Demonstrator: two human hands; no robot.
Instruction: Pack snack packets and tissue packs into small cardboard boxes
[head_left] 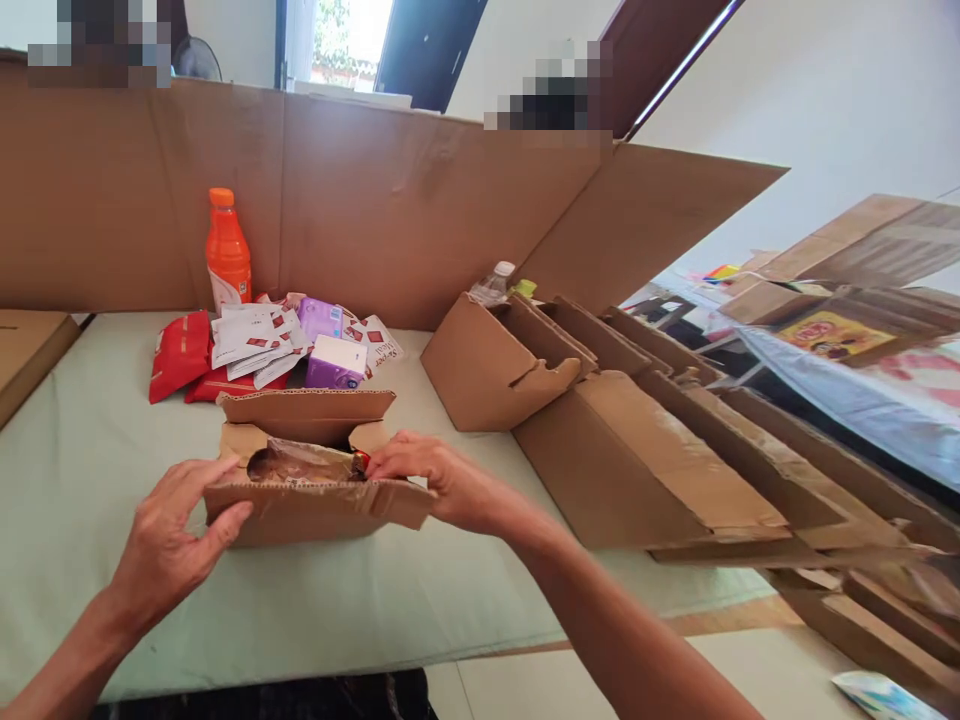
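Note:
A small open cardboard box (300, 515) sits on the pale green cloth, flaps raised. My left hand (176, 525) holds its left end, thumb against the front wall and fingers over the rim. Inside the box lies a brown, clear-wrapped package (307, 462). My right hand (420, 470) reaches over the right end with fingers bent inside; a bit of red shows at the fingertips, but what they hold is hidden. Behind the box are red packets (180, 355), white printed sachets (251, 340), purple tissue packs (334, 362) and an orange drink bottle (229, 250).
More open cardboard boxes (622, 460) stand in rows on the right, with a clear bottle (495, 283) behind them. A tall cardboard screen (375, 200) runs along the back. Another carton (34, 350) lies at the left edge. Parts of people show, blurred out, beyond the screen.

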